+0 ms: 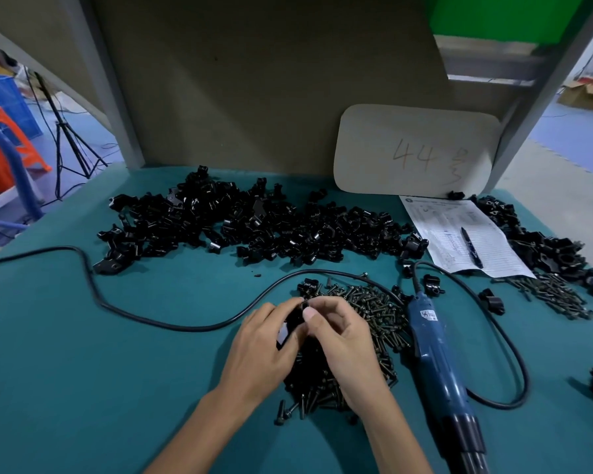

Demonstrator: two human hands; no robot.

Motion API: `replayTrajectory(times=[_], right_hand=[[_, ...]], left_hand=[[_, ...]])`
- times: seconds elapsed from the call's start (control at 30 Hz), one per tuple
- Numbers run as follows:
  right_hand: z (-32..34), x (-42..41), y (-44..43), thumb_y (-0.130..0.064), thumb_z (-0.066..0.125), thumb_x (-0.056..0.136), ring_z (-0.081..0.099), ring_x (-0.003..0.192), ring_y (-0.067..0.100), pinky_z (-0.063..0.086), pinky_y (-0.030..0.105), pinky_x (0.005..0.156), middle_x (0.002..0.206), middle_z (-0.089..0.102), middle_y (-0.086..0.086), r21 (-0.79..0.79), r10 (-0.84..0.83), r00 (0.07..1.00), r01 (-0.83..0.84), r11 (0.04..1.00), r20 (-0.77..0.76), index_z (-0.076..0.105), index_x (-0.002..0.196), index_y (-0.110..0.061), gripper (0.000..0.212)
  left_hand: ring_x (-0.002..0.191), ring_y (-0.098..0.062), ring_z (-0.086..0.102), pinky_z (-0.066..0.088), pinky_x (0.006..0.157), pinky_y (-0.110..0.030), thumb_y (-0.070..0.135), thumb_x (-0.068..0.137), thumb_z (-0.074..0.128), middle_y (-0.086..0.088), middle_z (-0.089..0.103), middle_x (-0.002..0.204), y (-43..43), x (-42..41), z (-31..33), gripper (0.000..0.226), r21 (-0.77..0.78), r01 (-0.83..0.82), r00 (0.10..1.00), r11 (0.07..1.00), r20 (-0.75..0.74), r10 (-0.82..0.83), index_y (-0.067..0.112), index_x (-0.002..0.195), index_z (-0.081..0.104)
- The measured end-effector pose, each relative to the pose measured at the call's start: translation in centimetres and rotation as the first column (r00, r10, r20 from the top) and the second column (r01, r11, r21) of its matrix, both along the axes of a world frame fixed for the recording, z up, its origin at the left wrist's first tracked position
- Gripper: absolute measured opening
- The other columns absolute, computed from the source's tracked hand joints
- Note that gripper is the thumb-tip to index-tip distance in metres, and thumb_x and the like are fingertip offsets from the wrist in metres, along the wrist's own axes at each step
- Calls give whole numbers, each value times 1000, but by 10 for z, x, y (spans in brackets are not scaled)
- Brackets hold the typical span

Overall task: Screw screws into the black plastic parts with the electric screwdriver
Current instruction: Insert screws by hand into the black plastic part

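— Above the heap of screws (374, 313), what does the person hold?
— The left hand (264, 340) grips a black plastic part (286, 331), glossy, with a pale glint on one face and mostly hidden by the fingers.
— And the right hand (343, 340)?
— Its thumb and fingertips pinch a small dark screw (304, 303) at the part's top.
— The electric screwdriver (435, 357)?
— Blue-bodied, it lies untouched on the green table (83, 371) just right of the hands.

Glossy black plastic parts (254, 227) — matt teal tabletop (83, 371)
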State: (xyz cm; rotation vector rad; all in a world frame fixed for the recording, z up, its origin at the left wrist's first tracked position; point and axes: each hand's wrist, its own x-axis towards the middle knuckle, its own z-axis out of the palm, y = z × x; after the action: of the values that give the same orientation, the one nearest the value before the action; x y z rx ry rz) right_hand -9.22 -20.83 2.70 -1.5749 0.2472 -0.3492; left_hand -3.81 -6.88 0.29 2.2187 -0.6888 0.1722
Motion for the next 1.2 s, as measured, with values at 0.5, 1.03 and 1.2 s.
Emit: replayTrajectory(times=[0.5,1.03,1.2], right_hand=[[6,-4,5,-11,58,104,73,102,14,57,24,81,107,76,2,257,74,997,-65,964,-27,76,104,-26,23],[6,-5,3,-5,60,101,71,108,21,57,30,87,111,75,6,291,98,995,-92,952,-7,77,102,-21,23],[5,-6,2,-3,60,101,71,107,21,57,28,87,111,75,8,338,107,994,-107,935,20,76,105,-16,22]], left_hand=[[116,28,37,38,100,-23,61,98,43,40,50,124,2,-3,-1,47,-100,3,1000,995,-20,-5,40,139,51],[124,4,51,49,99,-33,63,100,39,24,54,136,5,0,-3,46,-122,102,987,987,-109,-115,47,142,40],[125,4,51,49,100,-29,59,101,44,25,55,135,5,1,-4,43,-170,114,983,979,-123,-135,46,142,43]])
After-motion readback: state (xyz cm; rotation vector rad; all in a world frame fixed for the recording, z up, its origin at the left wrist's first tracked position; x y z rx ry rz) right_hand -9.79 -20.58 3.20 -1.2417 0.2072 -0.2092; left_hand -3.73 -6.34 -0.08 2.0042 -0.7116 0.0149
